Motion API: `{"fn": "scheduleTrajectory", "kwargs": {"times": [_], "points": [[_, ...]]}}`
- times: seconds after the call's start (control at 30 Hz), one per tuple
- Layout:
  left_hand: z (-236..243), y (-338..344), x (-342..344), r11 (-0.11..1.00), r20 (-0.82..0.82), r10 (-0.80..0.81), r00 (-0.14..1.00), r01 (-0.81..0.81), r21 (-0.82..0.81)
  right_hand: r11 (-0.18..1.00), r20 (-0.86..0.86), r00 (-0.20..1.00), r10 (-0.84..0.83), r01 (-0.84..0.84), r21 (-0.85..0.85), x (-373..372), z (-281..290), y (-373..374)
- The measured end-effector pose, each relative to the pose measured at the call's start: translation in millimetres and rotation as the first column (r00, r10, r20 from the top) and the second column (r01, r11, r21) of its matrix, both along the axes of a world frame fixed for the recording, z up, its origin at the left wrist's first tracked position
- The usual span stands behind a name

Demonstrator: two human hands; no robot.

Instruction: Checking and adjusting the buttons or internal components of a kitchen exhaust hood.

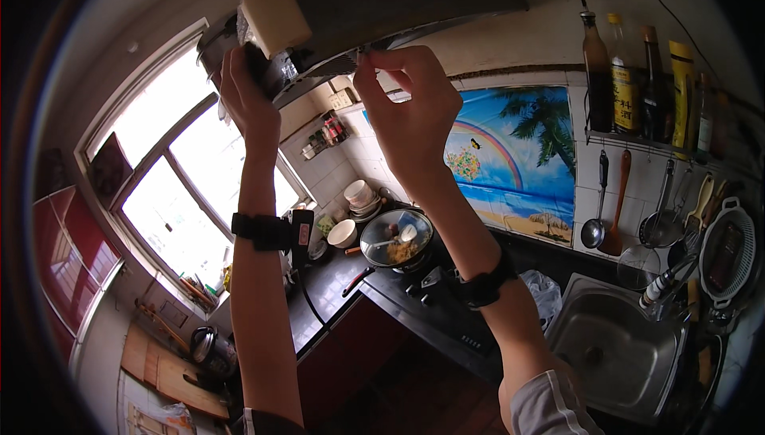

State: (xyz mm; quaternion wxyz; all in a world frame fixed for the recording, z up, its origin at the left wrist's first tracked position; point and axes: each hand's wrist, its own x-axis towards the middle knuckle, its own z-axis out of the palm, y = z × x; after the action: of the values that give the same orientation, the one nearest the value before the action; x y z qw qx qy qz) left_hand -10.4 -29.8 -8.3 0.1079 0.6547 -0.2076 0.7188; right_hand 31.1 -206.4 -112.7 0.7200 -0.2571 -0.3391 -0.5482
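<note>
While I hold both arms raised, the dark range hood [430, 5] spans the top of the head view, its lower edge at my fingertips.

Left hand [249, 100]: at the hood's left end, just below an off-white block [275, 17]; fingers bent against a dark part [256, 62]; I cannot tell whether they grip it.

Right hand [416, 112]: at the hood's lower edge; thumb and forefinger tips together in a narrow pinch; I cannot tell what, if anything, sits between them.

Between my forearms, below: one pan [396, 240], glass-lidded, food showing through, on the black stove [458, 323]; one white bowl [343, 233], just beside it; one stack of bowls [362, 198], behind.

To my right: one steel sink [629, 335]; one plastic bag [542, 295], near its left rim; bottles [625, 88] on a wall rack, ladle [593, 233] and brown spatula [612, 240] hanging beneath; one beach picture [526, 172].

To my left: one bright window [211, 148]; wooden boards [179, 379], low down.
</note>
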Motion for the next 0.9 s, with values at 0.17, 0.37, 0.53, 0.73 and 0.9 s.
{"fn": "scheduleTrajectory", "kwargs": {"times": [0.17,0.37,0.53,0.73,0.9], "points": [[1.4,6.6,3.2,0.996,0.055,0.049,0.997,-0.053,0.071,0.998,0.014,0.998,0.057,-0.057,-0.022,-3.6,0.8,-1.3],[1.9,11.5,5.1,0.999,0.044,0.003,0.999,-0.005,0.035,0.995,-0.016,0.997,0.082,-0.083,-0.052,-6.4,1.5,-1.3],[1.1,8.0,5.9,1.0,0.024,-0.012,1.0,0.013,-0.015,0.997,-0.027,0.996,-0.082,0.083,0.008,-5.5,0.7,-1.9],[1.4,10.3,7.4,0.996,0.088,0.045,0.995,-0.052,0.069,0.972,0.018,0.972,-0.235,0.235,0.018,0.1,1.4,-4.1],[0.2,7.6,5.6,1.0,0.05,-0.008,0.999,0.008,0.016,0.916,0.023,0.916,-0.4,0.399,0.028,9.2,-0.9,-5.1]]}}
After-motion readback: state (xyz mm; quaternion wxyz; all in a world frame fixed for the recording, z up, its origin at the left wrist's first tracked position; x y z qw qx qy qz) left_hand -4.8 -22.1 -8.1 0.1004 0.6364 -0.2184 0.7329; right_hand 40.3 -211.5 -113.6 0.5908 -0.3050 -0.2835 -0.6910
